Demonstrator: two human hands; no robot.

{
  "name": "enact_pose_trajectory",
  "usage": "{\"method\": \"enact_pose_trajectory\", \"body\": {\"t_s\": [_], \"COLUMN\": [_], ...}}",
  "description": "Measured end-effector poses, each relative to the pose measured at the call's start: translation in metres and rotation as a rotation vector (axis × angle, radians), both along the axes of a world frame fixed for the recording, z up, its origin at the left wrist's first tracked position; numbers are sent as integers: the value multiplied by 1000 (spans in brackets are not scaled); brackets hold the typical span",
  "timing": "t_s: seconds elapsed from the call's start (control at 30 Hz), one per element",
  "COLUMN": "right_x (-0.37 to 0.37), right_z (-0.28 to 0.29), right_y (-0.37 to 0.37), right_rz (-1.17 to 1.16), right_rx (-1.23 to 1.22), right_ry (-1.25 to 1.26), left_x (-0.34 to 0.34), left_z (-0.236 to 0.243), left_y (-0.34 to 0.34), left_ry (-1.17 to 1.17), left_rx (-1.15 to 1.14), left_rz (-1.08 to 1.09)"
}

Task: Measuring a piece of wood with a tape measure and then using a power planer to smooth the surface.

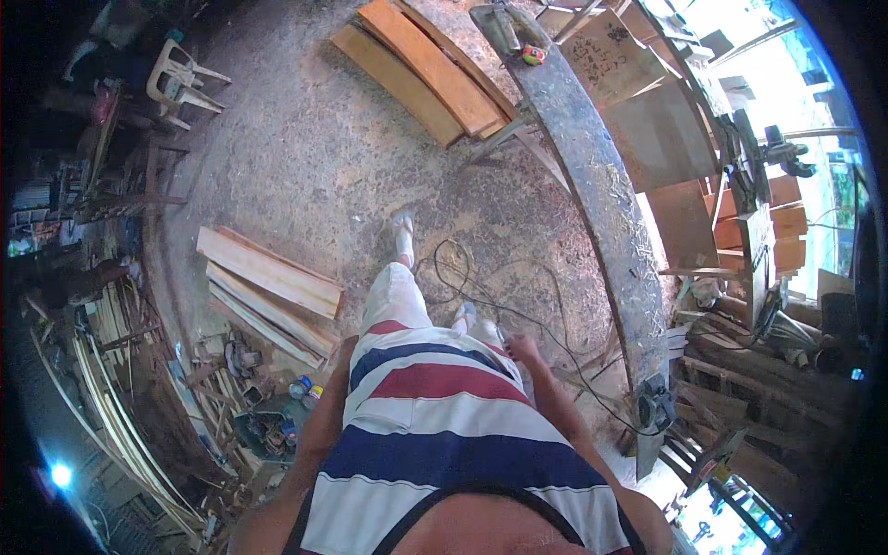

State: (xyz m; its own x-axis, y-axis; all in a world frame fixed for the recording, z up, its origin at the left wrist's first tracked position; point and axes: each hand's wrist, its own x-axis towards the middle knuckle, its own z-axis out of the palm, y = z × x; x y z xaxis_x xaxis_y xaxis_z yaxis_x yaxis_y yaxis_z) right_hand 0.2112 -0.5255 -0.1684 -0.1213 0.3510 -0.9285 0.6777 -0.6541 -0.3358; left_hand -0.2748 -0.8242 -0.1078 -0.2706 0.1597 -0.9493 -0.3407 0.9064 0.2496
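My right hand (522, 349) hangs beside my right thigh, small in view, with a finger standing apart and nothing visible in it. My left arm (326, 416) hangs along my left side, and the hand at its end is hidden. Ahead of me my left foot (403, 222) is forward on the floor, and the right foot (464, 317) is further back. A dark power cord (518, 313) lies looped on the floor near my feet and runs to a dark power tool (655, 405) at the near end of a long workbench (601, 176).
Wood shavings litter the bench, where a red-and-yellow tape measure (533, 55) sits at the far end. Boards lie stacked ahead (430, 69) and to the left (268, 273). A plastic chair (180, 83) stands far left. Cans (301, 387) and a bin (264, 435) are near my left.
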Motion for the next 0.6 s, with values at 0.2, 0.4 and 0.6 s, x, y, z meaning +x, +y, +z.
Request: {"method": "enact_pose_trajectory", "body": {"t_s": [0.2, 0.4, 0.6], "right_x": [-48, -111, -227], "right_z": [56, 105, 95], "right_y": [-25, 44, 139], "right_rz": [-11, -55, -348], "right_rx": [242, 183, 183], "right_ry": [-140, -146, -9], "left_x": [-106, -254, -386], "left_z": [-23, -26, -29], "left_y": [52, 140, 285], "left_ry": [90, 2, 113], "left_rx": [61, -9, 136], "left_rz": [-557, -198, 37]}}
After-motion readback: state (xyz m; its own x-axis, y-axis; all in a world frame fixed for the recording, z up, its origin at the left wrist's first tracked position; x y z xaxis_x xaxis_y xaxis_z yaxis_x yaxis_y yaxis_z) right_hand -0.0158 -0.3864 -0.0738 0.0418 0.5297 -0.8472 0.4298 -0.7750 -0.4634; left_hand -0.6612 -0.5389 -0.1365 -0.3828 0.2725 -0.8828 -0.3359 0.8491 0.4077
